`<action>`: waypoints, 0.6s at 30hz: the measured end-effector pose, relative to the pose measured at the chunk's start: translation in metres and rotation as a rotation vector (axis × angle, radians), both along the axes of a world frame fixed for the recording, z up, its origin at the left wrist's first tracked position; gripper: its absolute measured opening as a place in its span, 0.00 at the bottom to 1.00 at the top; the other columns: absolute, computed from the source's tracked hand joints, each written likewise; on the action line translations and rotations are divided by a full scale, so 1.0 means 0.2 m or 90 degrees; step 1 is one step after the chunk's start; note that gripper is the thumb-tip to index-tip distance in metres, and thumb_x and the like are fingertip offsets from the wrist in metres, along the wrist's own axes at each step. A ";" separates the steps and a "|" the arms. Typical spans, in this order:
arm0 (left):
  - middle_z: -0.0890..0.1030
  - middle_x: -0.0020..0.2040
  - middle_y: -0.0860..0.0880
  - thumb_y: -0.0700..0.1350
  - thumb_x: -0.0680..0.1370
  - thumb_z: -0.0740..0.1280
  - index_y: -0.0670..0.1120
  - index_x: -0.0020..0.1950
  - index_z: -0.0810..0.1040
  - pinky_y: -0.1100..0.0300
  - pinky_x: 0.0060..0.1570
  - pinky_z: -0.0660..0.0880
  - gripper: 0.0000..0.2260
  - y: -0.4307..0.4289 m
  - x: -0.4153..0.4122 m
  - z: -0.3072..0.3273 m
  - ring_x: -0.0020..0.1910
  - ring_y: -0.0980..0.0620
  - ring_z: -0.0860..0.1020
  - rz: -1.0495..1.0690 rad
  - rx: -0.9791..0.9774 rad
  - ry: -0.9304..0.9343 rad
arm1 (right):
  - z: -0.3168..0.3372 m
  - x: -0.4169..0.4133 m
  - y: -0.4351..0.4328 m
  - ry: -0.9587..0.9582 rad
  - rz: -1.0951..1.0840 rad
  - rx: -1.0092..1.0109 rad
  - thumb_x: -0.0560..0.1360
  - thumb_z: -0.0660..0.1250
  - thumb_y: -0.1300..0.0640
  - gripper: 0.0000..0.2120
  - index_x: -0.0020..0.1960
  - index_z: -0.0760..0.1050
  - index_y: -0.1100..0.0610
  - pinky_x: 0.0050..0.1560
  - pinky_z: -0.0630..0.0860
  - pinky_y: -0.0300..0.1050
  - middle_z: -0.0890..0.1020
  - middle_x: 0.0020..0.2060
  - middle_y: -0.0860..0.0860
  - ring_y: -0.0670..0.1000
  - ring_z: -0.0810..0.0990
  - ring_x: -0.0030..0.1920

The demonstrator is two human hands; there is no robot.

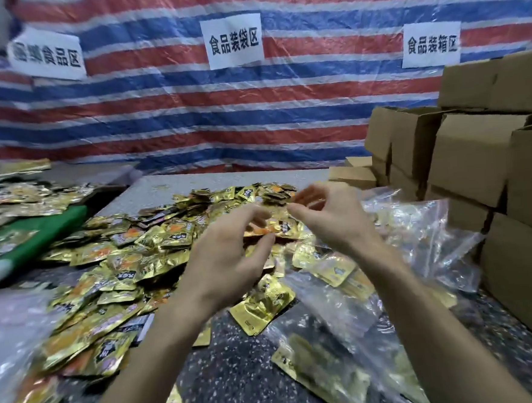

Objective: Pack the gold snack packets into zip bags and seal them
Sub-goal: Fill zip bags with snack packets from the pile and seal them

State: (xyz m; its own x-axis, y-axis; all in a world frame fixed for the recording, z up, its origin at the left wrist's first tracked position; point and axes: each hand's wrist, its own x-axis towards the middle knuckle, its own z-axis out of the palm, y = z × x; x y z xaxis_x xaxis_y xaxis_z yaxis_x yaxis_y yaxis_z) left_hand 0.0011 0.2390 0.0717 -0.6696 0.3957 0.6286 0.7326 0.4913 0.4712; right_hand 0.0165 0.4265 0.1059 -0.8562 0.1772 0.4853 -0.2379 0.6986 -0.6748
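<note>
A big heap of gold snack packets (142, 257) covers the speckled table (239, 376). My left hand (227, 251) and my right hand (332, 218) hover side by side above the heap, fingers loosely curled, thumbs apart from the fingertips. Nothing shows between the fingers, though both hands are blurred. Clear zip bags (424, 234) lie crumpled to the right of my right hand. A zip bag with packets inside (329, 363) lies under my right forearm. Another clear bag holding packets (15, 370) sits at the lower left.
Stacked cardboard boxes (476, 161) line the right side, close to the bags. A green sack (43, 229) and a second spread of gold packets (21, 193) lie at the far left. A striped tarp (189, 118) with paper signs closes the back.
</note>
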 end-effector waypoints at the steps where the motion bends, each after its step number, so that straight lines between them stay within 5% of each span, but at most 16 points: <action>1: 0.79 0.54 0.59 0.51 0.78 0.67 0.54 0.61 0.76 0.54 0.53 0.78 0.12 -0.06 0.01 -0.02 0.52 0.60 0.77 0.019 -0.005 -0.008 | 0.01 -0.01 -0.05 -0.031 0.051 0.017 0.76 0.71 0.51 0.05 0.48 0.81 0.52 0.44 0.78 0.42 0.83 0.43 0.45 0.42 0.80 0.44; 6: 0.80 0.51 0.59 0.51 0.79 0.67 0.55 0.57 0.77 0.57 0.47 0.77 0.08 -0.38 0.04 -0.13 0.48 0.59 0.77 0.161 -0.048 -0.053 | 0.03 -0.05 -0.27 -0.125 0.254 0.122 0.75 0.69 0.44 0.08 0.45 0.80 0.47 0.46 0.80 0.44 0.83 0.42 0.43 0.41 0.81 0.44; 12: 0.77 0.63 0.48 0.51 0.80 0.63 0.50 0.65 0.76 0.51 0.57 0.73 0.15 -0.86 -0.09 -0.29 0.62 0.46 0.74 0.518 -0.230 -0.181 | -0.04 -0.05 -0.30 -0.173 0.335 0.202 0.71 0.65 0.35 0.15 0.48 0.80 0.44 0.46 0.80 0.40 0.84 0.43 0.41 0.37 0.81 0.43; 18: 0.81 0.51 0.45 0.49 0.77 0.62 0.46 0.46 0.76 0.54 0.48 0.73 0.07 -1.17 -0.13 -0.48 0.51 0.42 0.79 0.705 -0.338 -0.345 | -0.05 -0.03 -0.22 -0.175 0.343 0.193 0.73 0.66 0.39 0.13 0.49 0.82 0.46 0.49 0.82 0.44 0.85 0.43 0.42 0.36 0.82 0.43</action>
State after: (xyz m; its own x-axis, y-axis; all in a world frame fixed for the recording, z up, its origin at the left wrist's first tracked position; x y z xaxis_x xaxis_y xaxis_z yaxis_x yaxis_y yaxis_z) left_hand -0.0249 0.0048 -0.0237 -0.9075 -0.4013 0.1242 -0.3839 0.9123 0.1428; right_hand 0.0113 0.3831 0.0959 -0.8863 -0.4181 0.1990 -0.4537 0.6983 -0.5537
